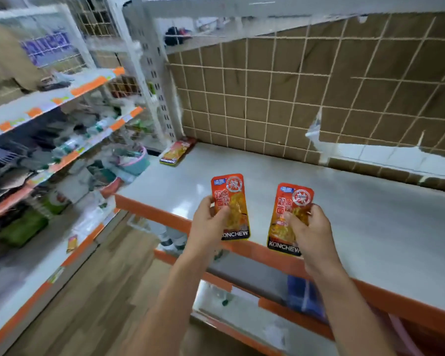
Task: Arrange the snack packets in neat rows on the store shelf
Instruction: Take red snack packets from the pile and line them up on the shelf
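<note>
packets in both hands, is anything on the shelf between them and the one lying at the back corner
Nothing visible does. Only open shelf lies between the left packet in the left hand, the right packet in the right hand, and the corner packet at the back.

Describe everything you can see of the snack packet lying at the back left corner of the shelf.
The snack packet is a flat, glossy red-orange pouch, seemingly plastic film, with a yellowish food picture and a dark band of pale lettering at its near end. It lies face up on the white shelf, in the back left corner, its far end by the wire mesh backing. Nothing rests on it. Blur hides finer print.
</note>
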